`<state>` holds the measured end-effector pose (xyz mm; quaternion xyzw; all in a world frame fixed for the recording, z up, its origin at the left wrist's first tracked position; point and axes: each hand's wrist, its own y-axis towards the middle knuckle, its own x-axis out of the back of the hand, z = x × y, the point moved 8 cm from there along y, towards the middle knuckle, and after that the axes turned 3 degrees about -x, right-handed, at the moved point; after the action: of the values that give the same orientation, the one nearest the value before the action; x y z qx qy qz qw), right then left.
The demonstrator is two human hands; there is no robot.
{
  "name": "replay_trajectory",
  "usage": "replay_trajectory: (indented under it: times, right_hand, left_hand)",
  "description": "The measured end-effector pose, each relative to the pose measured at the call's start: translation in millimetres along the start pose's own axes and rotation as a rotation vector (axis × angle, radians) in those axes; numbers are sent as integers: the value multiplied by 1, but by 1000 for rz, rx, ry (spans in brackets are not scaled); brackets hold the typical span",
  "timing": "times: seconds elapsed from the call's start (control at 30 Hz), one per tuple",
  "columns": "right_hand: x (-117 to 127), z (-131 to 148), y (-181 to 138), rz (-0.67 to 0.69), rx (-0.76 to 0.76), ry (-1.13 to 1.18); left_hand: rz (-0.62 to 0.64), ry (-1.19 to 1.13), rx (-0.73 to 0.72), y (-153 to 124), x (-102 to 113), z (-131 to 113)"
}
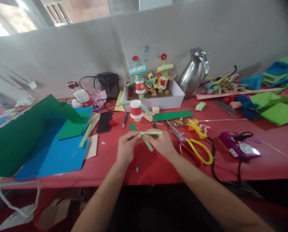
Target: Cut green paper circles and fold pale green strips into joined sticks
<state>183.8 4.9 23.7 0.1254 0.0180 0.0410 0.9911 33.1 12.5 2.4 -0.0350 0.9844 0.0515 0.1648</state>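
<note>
Between my two hands are light green paper strips [148, 145], meeting at a small joint at my fingertips. My left hand [126, 146] pinches that joint from the left. From the other side, my right hand [161, 141] grips the strips near the same spot, one piece lying across its fingers and another hanging down. Just beyond my hands stands a red and white paper cup [136, 109] with folded green spring arms. Green paper circles [132, 127] lie close to my left fingertips.
Yellow-handled scissors [199, 151] and a yellow glue gun [194, 127] lie right of my hands, near a purple device [239, 145]. A white box [156, 102] holding paper-cup figures stands behind, beside a metal jug [191, 75]. Blue card sheets [59, 158] and a phone [104, 122] are left.
</note>
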Motion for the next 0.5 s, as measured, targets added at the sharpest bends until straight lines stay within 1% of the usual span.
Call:
replay_trajectory:
  times: [0.17,0.27,0.33,0.37,0.43,0.5]
  right_hand:
    - [-4,-5,-2,-49,-80,69]
    - [-4,-10,-3,-92,-132,103]
    - [-1,-13,-3,-116,-163,116]
    - [0,-14,-3,-123,-173,120]
    - [3,-16,-1,-128,-186,125]
    - [4,-17,0,-126,-192,125]
  left_hand:
    - [-129,-105,-61,-6,-5,10]
    - [-169,-171,-26,-9,-11,19]
    - [-149,-191,25,-8,-15,22]
    - [-120,-190,56,-7,-17,22]
    - [-31,-150,115,-4,-20,19]
    - [51,-76,135,-1,-19,13]
